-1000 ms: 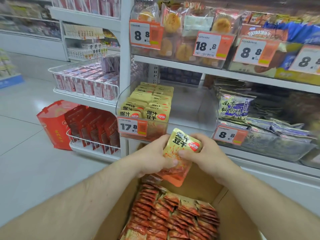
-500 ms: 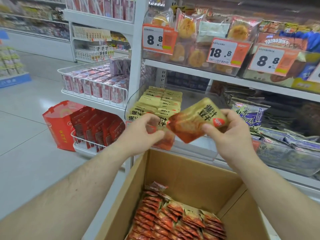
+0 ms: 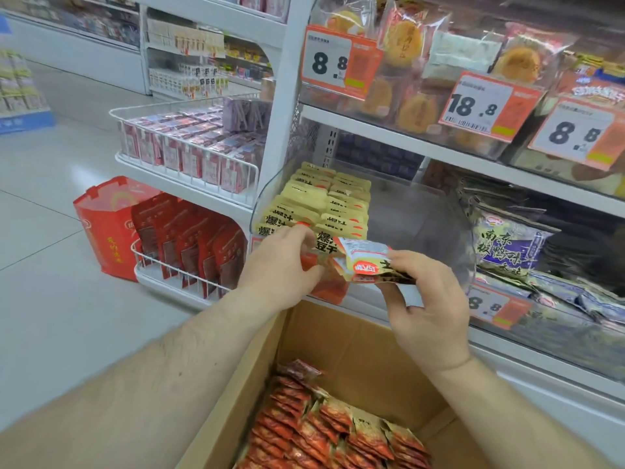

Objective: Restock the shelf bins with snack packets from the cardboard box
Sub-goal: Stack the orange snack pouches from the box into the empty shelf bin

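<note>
A small stack of yellow-and-orange snack packets (image 3: 367, 262) is held flat in front of the clear shelf bin (image 3: 416, 214). My left hand (image 3: 280, 269) pinches its left end and my right hand (image 3: 422, 299) grips its right end from below. Rows of the same yellow packets (image 3: 324, 204) fill the bin's left side; its right side shows bare plastic. Below my arms the open cardboard box (image 3: 355, 340) holds several more orange packets (image 3: 331, 431) in rows.
Orange price tags (image 3: 341, 59) hang on the shelf above, with pastry packs behind them. Purple-and-silver bags (image 3: 507, 245) fill the bin to the right. To the left, wire racks (image 3: 189, 164) hold red packs, and a red bag (image 3: 108, 228) stands on the floor.
Both hands have lifted the packets from just above the box up to the bin's front. The packets have turned from upright to lying flat, their back label now showing.
</note>
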Available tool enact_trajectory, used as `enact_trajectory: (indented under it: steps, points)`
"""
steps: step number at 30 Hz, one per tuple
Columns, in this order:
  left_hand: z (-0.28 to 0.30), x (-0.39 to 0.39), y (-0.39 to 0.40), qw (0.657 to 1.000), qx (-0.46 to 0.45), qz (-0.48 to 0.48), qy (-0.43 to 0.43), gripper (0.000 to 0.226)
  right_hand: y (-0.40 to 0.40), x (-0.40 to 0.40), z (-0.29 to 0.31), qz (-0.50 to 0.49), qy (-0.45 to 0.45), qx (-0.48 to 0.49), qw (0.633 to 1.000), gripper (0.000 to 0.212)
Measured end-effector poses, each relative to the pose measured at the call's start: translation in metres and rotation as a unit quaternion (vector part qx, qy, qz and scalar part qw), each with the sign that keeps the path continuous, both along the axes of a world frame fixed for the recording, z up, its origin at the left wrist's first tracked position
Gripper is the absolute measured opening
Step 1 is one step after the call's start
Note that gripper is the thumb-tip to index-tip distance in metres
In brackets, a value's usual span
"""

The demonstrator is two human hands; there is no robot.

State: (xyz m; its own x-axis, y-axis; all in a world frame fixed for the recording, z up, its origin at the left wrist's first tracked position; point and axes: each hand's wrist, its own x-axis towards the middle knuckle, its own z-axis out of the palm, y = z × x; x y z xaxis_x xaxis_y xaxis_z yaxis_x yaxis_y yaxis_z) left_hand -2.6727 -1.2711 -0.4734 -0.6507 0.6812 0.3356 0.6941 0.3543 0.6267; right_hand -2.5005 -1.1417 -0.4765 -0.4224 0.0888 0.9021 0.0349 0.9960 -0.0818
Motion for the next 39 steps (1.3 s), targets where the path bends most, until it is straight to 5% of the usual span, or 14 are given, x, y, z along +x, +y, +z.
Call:
enact_trajectory:
  steps: [5,17,25,39]
  points:
    - [0.003,0.004,0.006,0.999,0.027,-0.020,0.023,0.056,0.002,-0.007,-0.005,0.010,-0.009,-0.028,1.000,0.027]
    - [0.006,0.002,0.019,0.998,0.015,0.029,0.057,0.033,-0.002,-0.017,0.016,-0.008,-0.096,-0.114,0.989,0.038]
    - [0.011,0.007,0.016,0.998,0.007,0.047,0.041,0.040,0.004,-0.046,0.064,-0.086,-0.228,-0.305,0.921,0.039]
    - [0.006,-0.007,0.006,0.993,0.053,0.074,0.074,0.048,0.018,-0.073,0.081,-0.123,-0.398,-0.285,0.863,0.057]
